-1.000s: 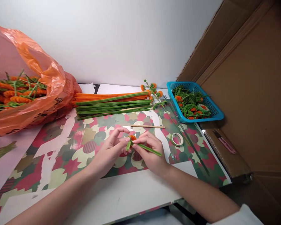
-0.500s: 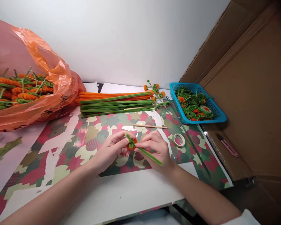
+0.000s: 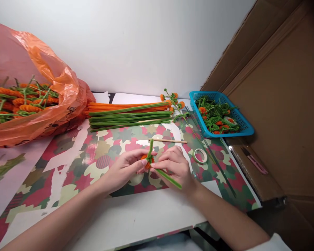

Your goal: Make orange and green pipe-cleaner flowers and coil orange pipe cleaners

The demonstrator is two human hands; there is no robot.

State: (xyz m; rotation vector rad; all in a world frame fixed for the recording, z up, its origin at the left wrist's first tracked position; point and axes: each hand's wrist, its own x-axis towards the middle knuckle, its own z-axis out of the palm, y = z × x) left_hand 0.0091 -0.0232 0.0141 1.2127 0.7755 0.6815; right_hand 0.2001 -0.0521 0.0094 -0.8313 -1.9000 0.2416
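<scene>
Between the thumb and fingers of my left hand point(image 3: 128, 165) is a small orange pipe-cleaner flower point(image 3: 143, 161) with green at its centre. One green end sticks up from it, away from me. My right hand point(image 3: 176, 169) pinches a green pipe cleaner point(image 3: 170, 178) close to the flower, its free end slanting down to the right across the fingers. The fingertips of both hands nearly meet at the flower. Part of the flower is hidden behind the left thumb and fingers.
Beyond my hands lie a thin wooden stick point(image 3: 167, 141), green pipe cleaners point(image 3: 131, 118) and orange ones point(image 3: 120, 107). A tape roll point(image 3: 200, 156), a finished flower stem point(image 3: 189, 127), a blue basket point(image 3: 244, 129) and a pink-handled cutter point(image 3: 258, 164) are right. An orange bag point(image 3: 68, 90) stands left.
The flower has turned in my left hand, so its green end now points upward instead of up-left. The right hand keeps its pinch on the green pipe cleaner, almost in place.
</scene>
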